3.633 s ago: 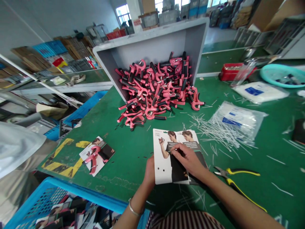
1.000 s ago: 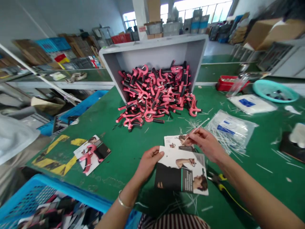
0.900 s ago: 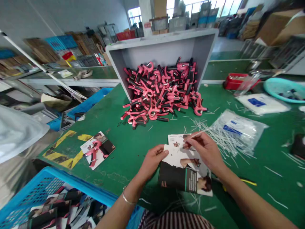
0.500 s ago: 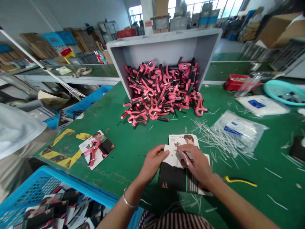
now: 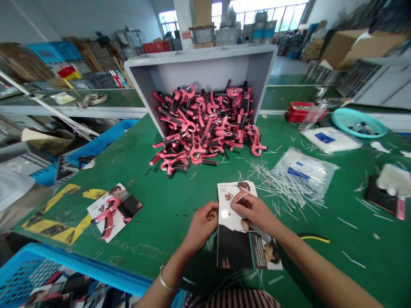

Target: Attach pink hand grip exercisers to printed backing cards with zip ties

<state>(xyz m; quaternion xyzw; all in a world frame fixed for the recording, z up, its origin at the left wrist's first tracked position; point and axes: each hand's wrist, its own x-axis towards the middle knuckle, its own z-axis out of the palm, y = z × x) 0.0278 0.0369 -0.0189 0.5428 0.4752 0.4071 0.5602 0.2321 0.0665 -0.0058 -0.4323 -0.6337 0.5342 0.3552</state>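
Note:
A stack of printed cards (image 5: 236,246), white above and black below, lies on the green table before me. My right hand (image 5: 255,211) is over the upper half of the top card, pinching a thin white cable tie (image 5: 240,198) between thumb and fingers. At the stack's left edge is my left hand (image 5: 203,222), its fingers curled in and the thumb against them; whatever they hold is hidden. Farther left, a pink-and-black two-handled tool (image 5: 109,218) lies on its own printed card (image 5: 133,204). Many loose white ties (image 5: 282,192) are scattered right of the stack.
A grey crate (image 5: 199,70) on its side spills pink-and-black tools (image 5: 205,124) onto the table. To the right are plastic bags of ties (image 5: 303,173), yellow-handled pliers (image 5: 314,238) partly hidden by my arm, a red box (image 5: 300,112) and a turquoise basin (image 5: 358,122). A blue basket (image 5: 80,263) holds carded items lower left.
My left hand has slid off the top card to the stack's left edge, its thumb no longer on the face. The cards look straighter. My head view has turned slightly right.

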